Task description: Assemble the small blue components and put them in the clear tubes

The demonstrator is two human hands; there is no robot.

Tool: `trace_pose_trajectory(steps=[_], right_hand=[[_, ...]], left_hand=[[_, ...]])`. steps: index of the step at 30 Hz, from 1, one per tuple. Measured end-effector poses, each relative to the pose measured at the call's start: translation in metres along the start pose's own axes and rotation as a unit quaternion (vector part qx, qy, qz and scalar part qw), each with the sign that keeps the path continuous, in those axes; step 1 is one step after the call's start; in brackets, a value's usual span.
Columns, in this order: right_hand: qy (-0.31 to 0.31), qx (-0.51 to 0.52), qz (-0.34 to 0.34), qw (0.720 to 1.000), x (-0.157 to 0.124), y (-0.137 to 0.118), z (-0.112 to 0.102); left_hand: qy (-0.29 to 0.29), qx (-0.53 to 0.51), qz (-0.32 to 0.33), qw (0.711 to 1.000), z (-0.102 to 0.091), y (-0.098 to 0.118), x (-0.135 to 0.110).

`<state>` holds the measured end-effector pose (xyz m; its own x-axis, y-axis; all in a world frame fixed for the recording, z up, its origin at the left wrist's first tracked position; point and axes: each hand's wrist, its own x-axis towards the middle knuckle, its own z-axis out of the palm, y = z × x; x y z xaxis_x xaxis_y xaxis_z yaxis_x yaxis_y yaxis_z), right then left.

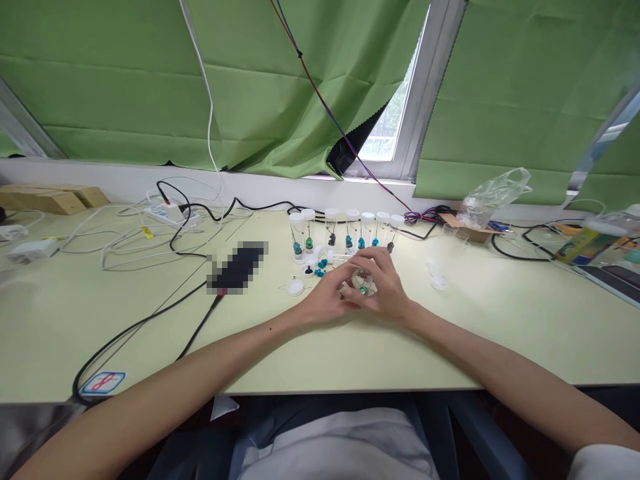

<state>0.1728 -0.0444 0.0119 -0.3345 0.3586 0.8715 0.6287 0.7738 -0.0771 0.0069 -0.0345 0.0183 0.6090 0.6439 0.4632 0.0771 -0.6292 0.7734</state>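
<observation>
Tube row: a line of upright clear plastic tubes with white lids (353, 228) stands on the pale yellow-green table (360, 363); blue, green and dark small pieces with thin wires show inside.
Held container: a clear round container with a green piece inside (363, 283) is between the two hands, just on the person's side of the tube row.
Left hand: the bare left hand (331, 293) is curled narrowly around the container's left side, holding it; some fingertips are hidden.
Right hand: the bare right hand (389, 288) is closed around the container from the right, its fingers arched over the top and the thumb low in front.
Loose pieces: small bright-blue pieces (321, 272) and a white round cap with a black piece on it (308, 271) lie just in front of the tube row's left part; a plain white round cap (295, 287) lies nearer the person.
Right-hand caps: small white round caps (439, 281) lie right of the tube row, towards the person.
Dark item: a blurred-out black object (240, 267) lies left of the tube row, a black cable (200, 327) beside it.
Far right: a crumpled clear plastic bag (495, 195) sits at a low brown cardboard box (475, 233), right of the tube row.
Backdrop: green fabric curtains (125, 87) hang behind the tube row.
</observation>
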Motion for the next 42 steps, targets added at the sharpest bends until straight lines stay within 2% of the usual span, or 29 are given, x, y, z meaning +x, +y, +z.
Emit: trace_pose_trajectory(steps=[2,5,10,13,17,21,27,32,42], right_hand=[[-0.01,0.013,-0.022,1.0,0.0,0.0,-0.001],[-0.009,0.028,-0.031,0.999,0.002,0.004,-0.004],[0.03,-0.014,0.063,0.997,0.003,0.017,-0.009],[-0.061,-0.012,0.094,0.994,0.003,0.025,-0.012],[-0.227,-0.045,0.142,0.962,0.002,0.027,-0.017],[-0.307,-0.089,0.149,0.936,0.003,0.023,-0.019],[-0.351,-0.122,0.138,0.918,0.001,0.027,-0.021],[-0.371,-0.118,0.117,0.914,-0.003,0.033,-0.02],[-0.384,-0.129,0.124,0.906,-0.004,0.031,-0.016]], left_hand=[[0.003,0.001,0.014,1.0,0.0,-0.001,0.0],[0.028,0.027,-0.004,0.999,0.001,-0.001,0.001],[0.114,0.07,-0.064,0.989,0.0,-0.007,0.003],[0.133,0.052,-0.081,0.986,-0.003,-0.013,0.004],[0.147,0.019,-0.098,0.984,-0.005,-0.019,0.006],[0.154,-0.001,-0.113,0.982,-0.005,-0.023,0.006],[0.144,-0.068,-0.14,0.977,-0.004,-0.024,0.007],[0.142,-0.058,-0.146,0.977,-0.003,-0.022,0.007],[0.14,-0.049,-0.152,0.977,-0.003,-0.024,0.006]])
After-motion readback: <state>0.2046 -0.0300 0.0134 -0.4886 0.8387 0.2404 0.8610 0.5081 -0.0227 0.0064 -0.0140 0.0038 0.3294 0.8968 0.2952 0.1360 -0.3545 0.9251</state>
